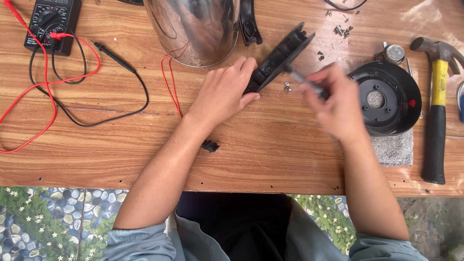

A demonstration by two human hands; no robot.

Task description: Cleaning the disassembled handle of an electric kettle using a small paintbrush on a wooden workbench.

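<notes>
- Left hand (pixel 223 94): my grip is wrapped round the lower end of a black plastic handle piece (pixel 280 57), pinning it tilted on the wooden surface (pixel 121 150).
- Right hand (pixel 338 104): grip closed on a screwdriver (pixel 305 83), blurred; its tip meets the handle piece just right of my left grip.
- Between the two grips: small loose screws (pixel 287 87) on the surface.
- Just above the left grip: steel kettle body (pixel 195 29), red wire (pixel 169 84) trailing from under it.
- Below the left wrist: small black connector (pixel 210 145).
- Right of the right grip, touching distance: round black kettle base (pixel 386 99) on a grey pad (pixel 395 149).
- Further right: hammer (pixel 437 104) with yellow-black shaft.
- Far left of both grips: multimeter (pixel 50 24) with red and black leads.
</notes>
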